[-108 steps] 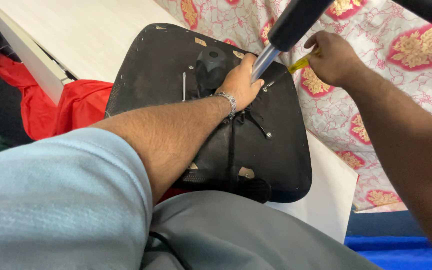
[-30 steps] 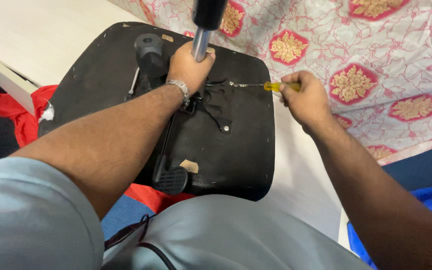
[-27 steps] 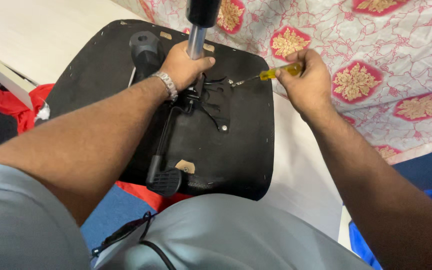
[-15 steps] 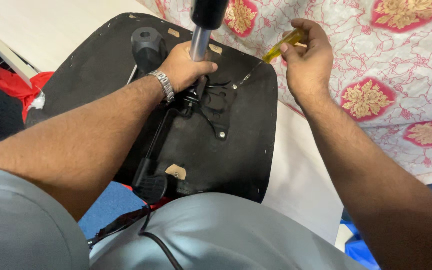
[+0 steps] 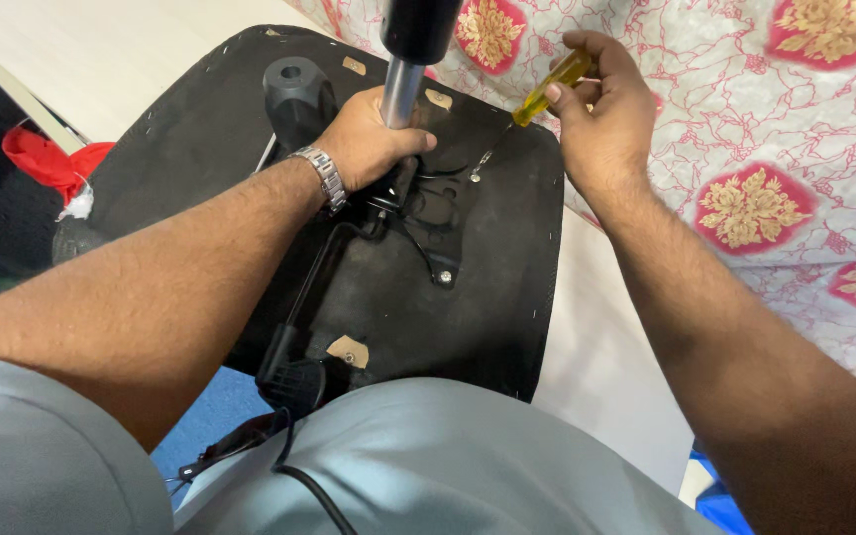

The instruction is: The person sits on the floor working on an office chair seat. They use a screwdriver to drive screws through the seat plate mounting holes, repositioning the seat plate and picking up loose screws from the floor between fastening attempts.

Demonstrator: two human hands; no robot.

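seat (image 5: 200, 168) is upside down on a pale table (image 5: 91, 50), black underside up, filling the middle of the view. mechanism plate (image 5: 428, 213) sits on it at centre; gas column (image 5: 403, 89) stands up out of the plate toward 12 o'clock, steel shaft with a black sleeve on top. left hand (image 5: 369, 139) is closed around the base of the column, fingers wrapped, steel watch (image 5: 324, 178) on the wrist. right hand (image 5: 601, 119) at 1 o'clock pinches a yellow-handled screwdriver (image 5: 547, 89), fingers curled on the handle, shaft running down toward 7 o'clock; tip sits at a screw (image 5: 473, 176) on the plate's upper right corner, looks touching but can't confirm it's seated. a second screw (image 5: 440, 277) shows at the plate's lower corner, head flush as far as i can tell. judgement: work is on the plate fasteners, mid-way at best. plate lies flat on the seat, column fitted, at least two screws in place; can't tell whether they're going in or coming out, and the left-side screws are hidden under the left hand. black lever (image 5: 294, 347) runs from the plate toward 7 o'clock, a black knob (image 5: 294, 89) stands at 11 o'clock. outward: patterned cloth (image 5: 745, 149) at 2 o'clock under the right hand, red cloth (image 5: 47, 163) at 9 o'clock, grey shirt at 6.
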